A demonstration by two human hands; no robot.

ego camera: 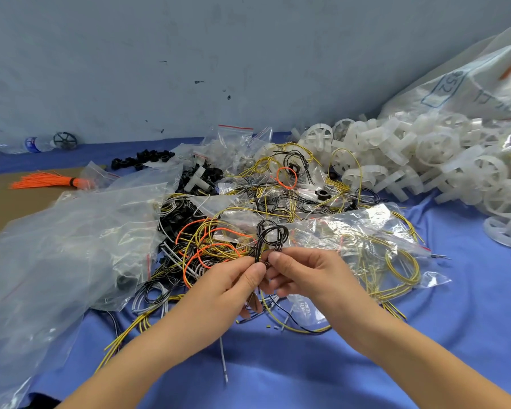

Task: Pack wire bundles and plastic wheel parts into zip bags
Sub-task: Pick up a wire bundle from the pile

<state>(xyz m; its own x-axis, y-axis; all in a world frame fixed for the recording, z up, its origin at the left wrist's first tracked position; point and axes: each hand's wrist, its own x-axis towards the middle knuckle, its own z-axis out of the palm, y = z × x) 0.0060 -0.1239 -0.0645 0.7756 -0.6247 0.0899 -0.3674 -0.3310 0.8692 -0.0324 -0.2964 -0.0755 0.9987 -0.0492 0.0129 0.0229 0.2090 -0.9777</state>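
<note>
Over the near middle of a blue surface, the left hand and right hand each pinch a looped black wire bundle in a closed grip, apparently coiling it, with a zip bag just beyond likely needed next.

Both hands, left and right, and both forearms are bare, with short, unpainted nails.

Open cloth at six o'clock, clutter beyond

Bare blue cloth lies near; wires crowd twelve, bags nine, white wheels two.
</note>
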